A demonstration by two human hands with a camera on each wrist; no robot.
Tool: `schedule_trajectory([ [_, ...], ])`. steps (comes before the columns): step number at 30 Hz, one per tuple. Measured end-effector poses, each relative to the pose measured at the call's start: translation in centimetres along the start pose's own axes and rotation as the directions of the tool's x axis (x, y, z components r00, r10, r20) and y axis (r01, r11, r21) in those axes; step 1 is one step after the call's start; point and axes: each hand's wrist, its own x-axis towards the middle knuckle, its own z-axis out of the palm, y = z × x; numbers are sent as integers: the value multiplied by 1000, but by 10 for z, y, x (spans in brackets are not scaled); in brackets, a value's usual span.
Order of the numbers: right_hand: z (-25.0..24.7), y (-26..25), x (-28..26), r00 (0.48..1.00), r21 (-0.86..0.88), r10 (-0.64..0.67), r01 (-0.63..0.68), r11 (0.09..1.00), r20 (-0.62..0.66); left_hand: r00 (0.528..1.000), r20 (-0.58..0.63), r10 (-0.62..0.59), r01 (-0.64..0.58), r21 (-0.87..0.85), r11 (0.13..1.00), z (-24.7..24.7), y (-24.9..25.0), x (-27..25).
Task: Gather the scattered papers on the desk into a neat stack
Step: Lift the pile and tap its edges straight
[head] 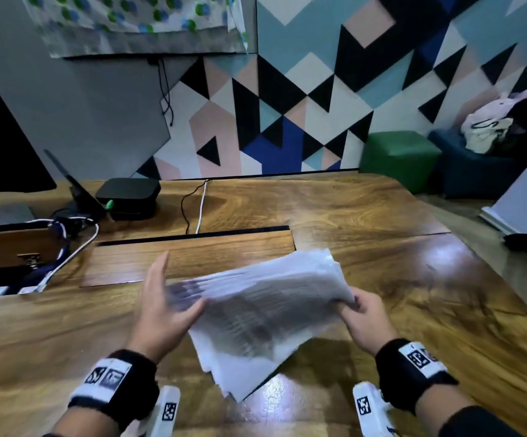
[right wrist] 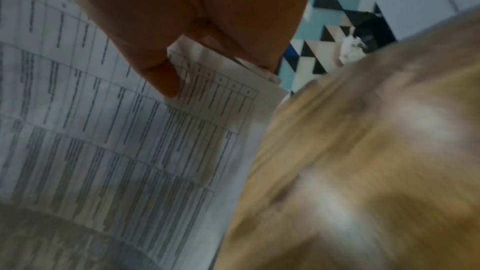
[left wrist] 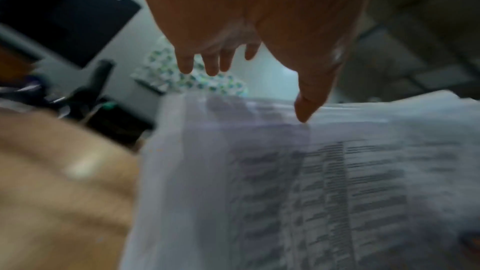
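Observation:
A bundle of printed papers [head: 262,310] hangs tilted just above the wooden desk [head: 382,212], blurred by motion. My right hand [head: 355,305] pinches its right edge, thumb [right wrist: 161,77] on top of the printed tables and the other fingers underneath. My left hand [head: 167,291] stands at the bundle's left edge with straight fingers pointing away from me. Its thumb [left wrist: 302,110] touches the top sheet [left wrist: 324,192]. The sheets are fanned unevenly at the near corner [head: 237,383]. The right wrist view shows the papers [right wrist: 103,130] close up.
A black box [head: 128,197], cables [head: 67,247] and a dark monitor [head: 0,137] crowd the desk's far left. A wooden cable flap [head: 193,257] lies in the desk beyond the papers. Green [head: 397,156] and blue stools stand behind the desk at the right.

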Motion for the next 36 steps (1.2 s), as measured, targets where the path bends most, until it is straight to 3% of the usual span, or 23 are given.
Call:
schedule_trajectory([
  [2, -3, -22, 6, 996, -32, -74, 75, 997, 40, 965, 171, 200, -232, 194, 953, 1, 18, 14],
  [3, -5, -35, 8, 993, -47, -102, 105, 993, 62, 930, 289, 225, -283, 175, 943, 6, 23, 21],
  [5, -8, -57, 12, 985, -81, -140, 148, 986, 105, 893, 398, 208, -234, 16, 972, 17, 25, 30],
  [8, -16, -77, 18, 973, -154, -217, 227, 962, 78, 920, 343, 191, -144, -159, 977, 28, 30, 35],
  [11, -27, -76, 24, 970, -50, -225, 221, 974, -95, 954, 286, 90, 17, -353, 935, 30, 31, 34],
  [12, -29, -71, 27, 968, 24, -198, 204, 979, -151, 960, 271, 64, 52, -401, 915, 32, 27, 32],
  [14, -27, -63, 28, 983, 330, -75, 127, 935, -165, 972, 235, 15, 106, -493, 864, 33, 23, 28],
  [17, -10, -54, 27, 994, 599, 106, -91, 796, 11, 965, 255, -64, 212, -609, 764, 35, 20, 21],
  [20, 10, -62, 16, 990, 542, 119, -140, 829, 74, 961, 250, -121, 259, -647, 717, 39, 24, 13],
  [23, 21, -72, 13, 996, 449, 46, -6, 894, -78, 976, 151, -156, 217, -685, 696, 44, 32, 10],
  [26, 33, -75, 5, 984, 452, -26, 105, 886, -177, 981, 43, -190, 165, -703, 692, 50, 36, 3],
  [32, 46, -39, -17, 993, 304, 52, -16, 953, -110, 926, 2, -377, 287, -650, 703, 67, 15, -22],
  [36, 42, -58, -6, 994, 360, 29, 10, 933, -102, 936, -23, -351, 257, -639, 725, 63, 21, -11],
])
